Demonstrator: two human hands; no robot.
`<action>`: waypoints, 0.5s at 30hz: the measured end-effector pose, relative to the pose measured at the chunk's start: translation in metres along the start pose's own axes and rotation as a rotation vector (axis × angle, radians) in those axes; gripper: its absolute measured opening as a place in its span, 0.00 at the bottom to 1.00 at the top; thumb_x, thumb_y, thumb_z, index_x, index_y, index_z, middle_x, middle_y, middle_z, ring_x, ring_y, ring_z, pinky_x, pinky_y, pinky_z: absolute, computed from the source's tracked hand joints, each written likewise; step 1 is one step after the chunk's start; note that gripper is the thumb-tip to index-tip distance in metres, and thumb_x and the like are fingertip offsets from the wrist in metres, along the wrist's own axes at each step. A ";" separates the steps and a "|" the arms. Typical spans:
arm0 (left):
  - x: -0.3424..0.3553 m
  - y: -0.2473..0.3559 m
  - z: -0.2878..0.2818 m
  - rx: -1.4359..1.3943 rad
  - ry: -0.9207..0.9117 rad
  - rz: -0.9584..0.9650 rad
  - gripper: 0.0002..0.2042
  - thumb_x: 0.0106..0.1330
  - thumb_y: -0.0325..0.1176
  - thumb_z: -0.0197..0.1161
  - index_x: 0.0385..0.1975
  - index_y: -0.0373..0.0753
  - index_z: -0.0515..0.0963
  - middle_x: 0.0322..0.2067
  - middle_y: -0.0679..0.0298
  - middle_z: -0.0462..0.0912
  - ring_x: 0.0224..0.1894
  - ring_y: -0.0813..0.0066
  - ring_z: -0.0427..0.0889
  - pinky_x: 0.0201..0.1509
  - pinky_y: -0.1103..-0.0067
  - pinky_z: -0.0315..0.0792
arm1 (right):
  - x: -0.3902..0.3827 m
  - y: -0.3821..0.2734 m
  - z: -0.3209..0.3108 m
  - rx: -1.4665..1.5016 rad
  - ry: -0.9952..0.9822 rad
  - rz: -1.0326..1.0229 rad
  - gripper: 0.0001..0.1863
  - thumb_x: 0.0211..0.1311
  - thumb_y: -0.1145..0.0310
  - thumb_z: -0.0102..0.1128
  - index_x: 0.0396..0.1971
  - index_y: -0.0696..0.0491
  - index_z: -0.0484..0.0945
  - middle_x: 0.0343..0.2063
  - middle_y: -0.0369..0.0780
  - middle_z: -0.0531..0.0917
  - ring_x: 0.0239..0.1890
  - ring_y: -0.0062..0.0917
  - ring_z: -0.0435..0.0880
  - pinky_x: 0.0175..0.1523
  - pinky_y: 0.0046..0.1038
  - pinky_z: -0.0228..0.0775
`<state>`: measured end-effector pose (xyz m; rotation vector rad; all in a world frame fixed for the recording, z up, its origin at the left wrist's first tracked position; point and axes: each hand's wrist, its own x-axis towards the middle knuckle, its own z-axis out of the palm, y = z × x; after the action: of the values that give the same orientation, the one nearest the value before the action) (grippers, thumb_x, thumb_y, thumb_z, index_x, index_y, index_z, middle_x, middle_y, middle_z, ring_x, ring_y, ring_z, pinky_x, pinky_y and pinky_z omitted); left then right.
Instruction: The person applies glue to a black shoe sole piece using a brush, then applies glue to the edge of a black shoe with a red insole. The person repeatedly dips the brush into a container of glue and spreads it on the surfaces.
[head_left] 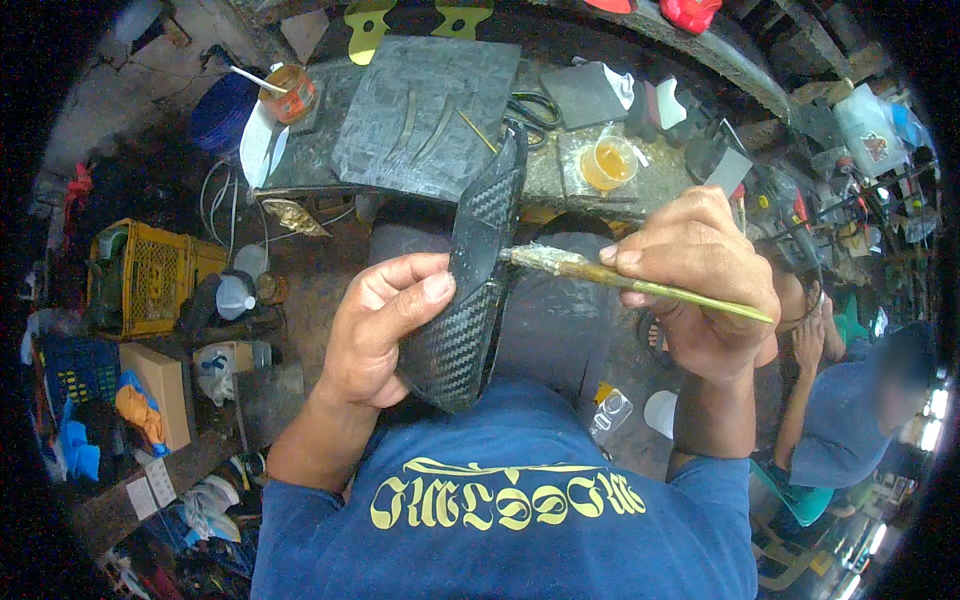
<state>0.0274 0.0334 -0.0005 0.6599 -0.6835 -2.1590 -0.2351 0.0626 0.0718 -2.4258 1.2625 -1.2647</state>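
Left hand [375,330] pinches a long black piece [482,230] with woven-patterned panels, its thumb pressed on the near face and its fingers curled mostly out of sight behind. The black piece is held slantwise above the lap, its lower end close to the blue shirt [510,560] and its upper end overlapping the bench [545,188] in view. At its right edge sits the whitish, clotted tip of a brush [565,264]; whether they touch, I cannot tell. Right hand [700,270] pinches the brush's slim handle between thumb and fingers, the greenish end pointing right. Beyond, on the bench, a dark board [440,75] carries two thin dark strips [404,130], with black-handled scissors [537,110] just beside it and a clear cup of amber liquid [608,165] farther right. To the board's left stands an orange tub [292,98] with a white stick in it. Farther out are a yellow crate [205,265] at left and another person [845,425] in blue at right
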 end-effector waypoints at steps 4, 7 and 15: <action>-0.002 0.001 0.000 0.003 0.002 -0.008 0.13 0.69 0.27 0.58 0.49 0.27 0.77 0.40 0.55 0.86 0.38 0.72 0.86 0.45 0.76 0.80 | 0.002 0.003 -0.001 -0.004 0.019 -0.019 0.11 0.41 0.70 0.74 0.29 0.50 0.86 0.28 0.34 0.87 0.31 0.26 0.83 0.42 0.28 0.69; -0.002 0.000 0.001 0.012 -0.001 -0.001 0.13 0.69 0.27 0.58 0.48 0.27 0.78 0.39 0.55 0.86 0.38 0.72 0.86 0.45 0.76 0.80 | 0.003 0.004 0.000 -0.022 0.054 -0.037 0.10 0.42 0.70 0.73 0.29 0.51 0.86 0.27 0.35 0.87 0.31 0.27 0.84 0.42 0.28 0.69; -0.001 0.000 0.002 0.025 -0.004 -0.010 0.13 0.69 0.28 0.58 0.48 0.28 0.78 0.39 0.55 0.86 0.38 0.73 0.86 0.44 0.77 0.80 | 0.002 0.001 0.000 -0.002 0.029 -0.008 0.11 0.43 0.72 0.74 0.30 0.52 0.85 0.29 0.35 0.87 0.32 0.27 0.83 0.43 0.29 0.68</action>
<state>0.0271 0.0341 0.0010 0.6732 -0.7117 -2.1651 -0.2350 0.0607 0.0725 -2.4247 1.2628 -1.3067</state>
